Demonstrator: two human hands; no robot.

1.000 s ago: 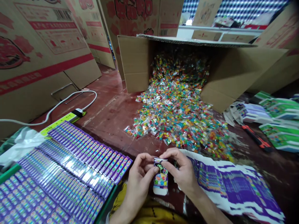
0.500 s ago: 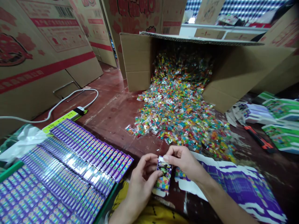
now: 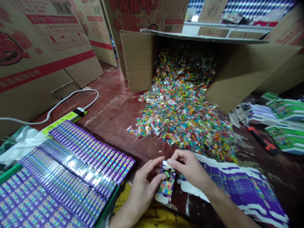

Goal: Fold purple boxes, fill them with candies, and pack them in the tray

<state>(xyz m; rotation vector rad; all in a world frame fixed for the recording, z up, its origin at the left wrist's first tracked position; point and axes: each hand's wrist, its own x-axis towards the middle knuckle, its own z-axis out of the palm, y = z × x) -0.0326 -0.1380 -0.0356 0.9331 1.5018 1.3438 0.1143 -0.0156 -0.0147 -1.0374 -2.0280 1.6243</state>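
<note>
A small purple candy box (image 3: pixel 167 182) with a printed figure and colourful candies is held upright near the table's front edge. My left hand (image 3: pixel 148 183) grips its left side, thumb across the front. At its top, my right hand (image 3: pixel 184 164) pinches the white end flap between thumb and fingers. The bottom flaps of the box hang open. Flattened purple cartons (image 3: pixel 244 190) lie in a fanned row beneath and beyond my right forearm. Past my hands spreads a heap of clear candy packets (image 3: pixel 180 110), spilling from a tipped cardboard box (image 3: pixel 140 63).
Rows of filled purple boxes (image 3: pixel 71 167) fill a green-edged crate (image 3: pixel 10 173) at left. Behind it are a power strip (image 3: pixel 63 122) and white cable (image 3: pixel 52 112). A red-and-black cutter (image 3: pixel 261 139) and green cartons (image 3: pixel 285 136) lie at right. Large cartons (image 3: pixel 47 41) stand at the back left.
My right hand's fingers have shifted slightly at the top flap, and the left fingers have straightened a little. The box remains between both hands; the whole view has moved slightly.
</note>
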